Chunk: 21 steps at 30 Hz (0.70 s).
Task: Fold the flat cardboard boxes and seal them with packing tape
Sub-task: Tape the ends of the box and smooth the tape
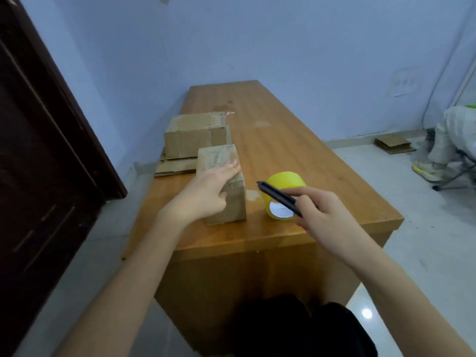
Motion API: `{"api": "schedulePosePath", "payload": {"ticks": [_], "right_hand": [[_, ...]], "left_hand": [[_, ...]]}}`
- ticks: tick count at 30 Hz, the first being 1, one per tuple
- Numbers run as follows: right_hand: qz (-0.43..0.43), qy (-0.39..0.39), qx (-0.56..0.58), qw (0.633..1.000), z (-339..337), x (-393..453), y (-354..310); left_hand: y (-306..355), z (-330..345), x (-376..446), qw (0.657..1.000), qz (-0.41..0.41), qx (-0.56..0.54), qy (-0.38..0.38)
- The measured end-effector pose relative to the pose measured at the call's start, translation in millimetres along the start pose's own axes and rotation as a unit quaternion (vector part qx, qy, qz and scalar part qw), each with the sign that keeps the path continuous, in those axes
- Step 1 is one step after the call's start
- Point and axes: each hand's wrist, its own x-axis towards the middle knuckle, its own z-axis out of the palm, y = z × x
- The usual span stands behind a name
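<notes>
A small folded cardboard box (231, 202) stands near the front of the wooden table (296, 155). My left hand (208, 193) rests on its top, fingers straight and the thumb against the near side. My right hand (316, 210) grips a black utility knife (278, 198), its tip pointing left toward the box. A yellow roll of packing tape (284, 181) lies on the table just behind the knife. Behind the small box sits a larger folded box (195, 136) on top of flat cardboard sheets (175, 167).
A dark wooden door (38, 150) fills the left side. On the floor at the right lie flat cardboard pieces (394, 144), and a seated person's leg and shoe (427, 170) show beside a chair base. The table's front edge is close to me.
</notes>
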Motion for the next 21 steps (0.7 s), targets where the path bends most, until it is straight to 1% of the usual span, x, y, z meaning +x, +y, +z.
{"api": "schedulePosePath", "payload": {"ticks": [4,7,8,11,13,15,18,19,21], "right_hand": [[0.016,-0.001,0.097,0.995,-31.3,12.2,5.2],[0.028,0.044,0.190,0.980,-55.1,32.0,13.7],[0.023,0.046,0.209,0.977,-60.9,39.8,19.7],[0.017,-0.008,0.288,0.957,-66.3,61.1,46.6],[0.033,-0.007,0.305,0.952,-60.7,72.5,66.6],[0.057,0.036,0.264,0.962,-51.6,81.3,84.1],[0.085,0.101,0.158,0.979,-38.6,93.8,99.3],[0.083,0.120,0.106,0.984,-35.5,98.6,101.9],[0.054,0.154,-0.041,0.986,-31.7,108.0,107.8]], "left_hand": [[-1.2,-2.8,0.9,0.999,-0.018,-0.046,-0.001],[0.1,-2.8,0.5,0.998,-0.020,-0.058,-0.001],[0.6,-2.3,0.4,0.998,-0.020,-0.063,-0.003],[0.9,-1.7,1.7,0.997,-0.024,-0.077,-0.008],[-1.6,-2.5,3.7,0.995,-0.027,-0.094,-0.013],[-3.9,-3.0,5.6,0.992,-0.030,-0.118,-0.014],[-4.3,-2.7,7.3,0.989,-0.039,-0.144,-0.001],[-4.1,-2.6,7.5,0.988,-0.041,-0.149,0.005],[-2.5,-2.3,6.6,0.988,-0.044,-0.147,0.018]]}}
